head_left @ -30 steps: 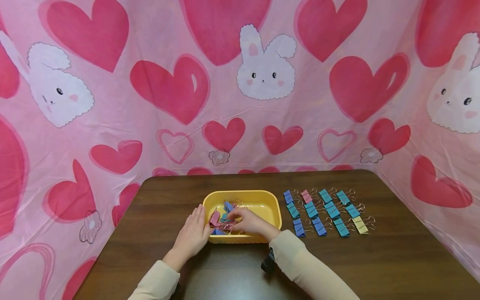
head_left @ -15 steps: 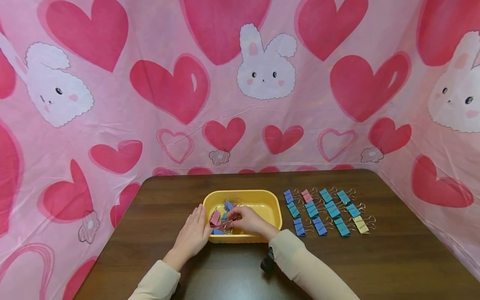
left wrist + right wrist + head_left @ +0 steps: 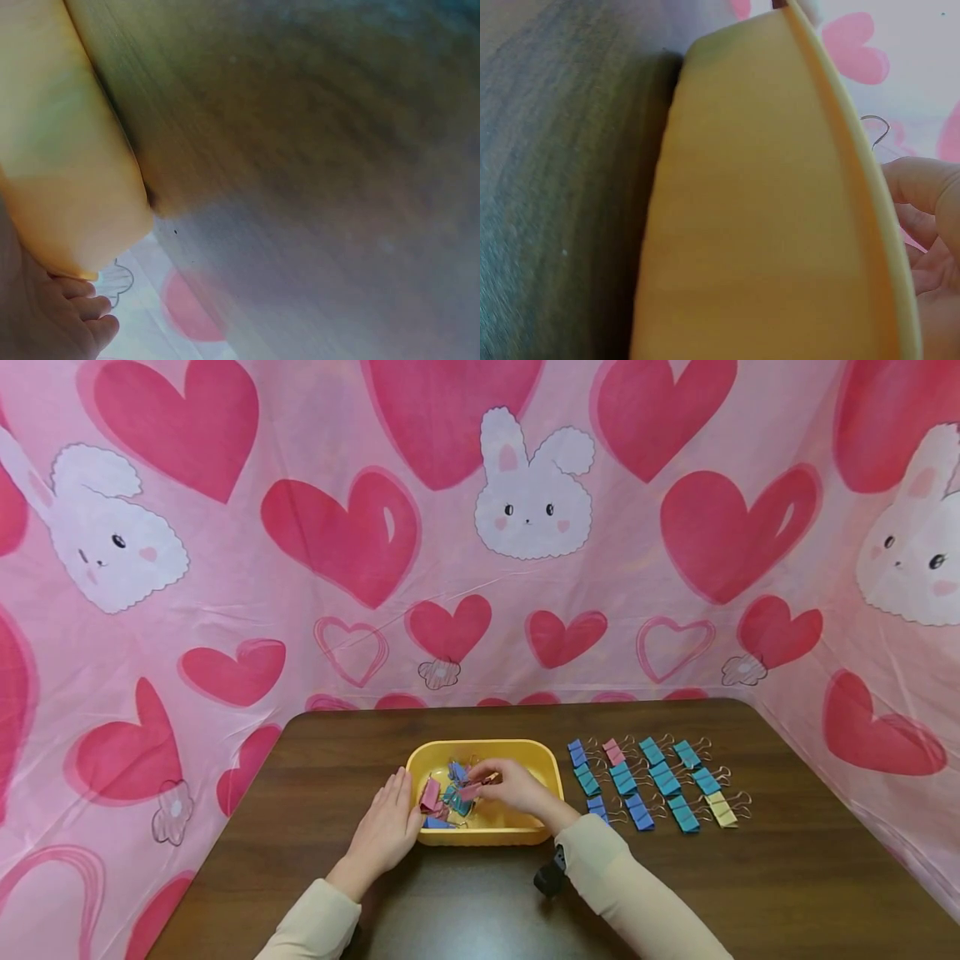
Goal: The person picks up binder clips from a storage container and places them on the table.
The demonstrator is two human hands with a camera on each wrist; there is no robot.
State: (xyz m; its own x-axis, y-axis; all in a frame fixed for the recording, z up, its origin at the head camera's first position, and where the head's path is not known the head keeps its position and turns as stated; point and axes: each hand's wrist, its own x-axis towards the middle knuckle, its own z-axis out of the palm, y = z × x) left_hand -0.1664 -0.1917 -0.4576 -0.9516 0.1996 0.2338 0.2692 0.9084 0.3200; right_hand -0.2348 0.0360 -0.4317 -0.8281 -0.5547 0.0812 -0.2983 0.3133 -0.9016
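My right hand (image 3: 517, 787) pinches a pink binder clip (image 3: 470, 792) over the yellow tray (image 3: 536, 747). In the right wrist view the tray's side wall (image 3: 750, 195) hides most of that clip, and the right hand's curled fingers (image 3: 919, 184) show past the rim. Straight fingers of my left hand (image 3: 386, 827) rest against the tray's left end; the left wrist view has this hand (image 3: 52, 322) beside the yellow wall (image 3: 67, 150). Loose in the tray's left part lie a pink clip (image 3: 430, 795), a teal clip (image 3: 457, 802) and blue clips (image 3: 438, 823), partly overlapping.
Right of the tray, several binder clips stand in neat rows, among them a pink one (image 3: 612, 752), a teal one (image 3: 683, 815) and a yellow one (image 3: 722, 810). The brown wooden table (image 3: 465, 902) ends at a pink heart-patterned cloth (image 3: 517, 589) behind.
My right hand has risen slightly and moved right, bringing the pink binder clip up from the pile. More of the teal clip shows. My left hand stays in place.
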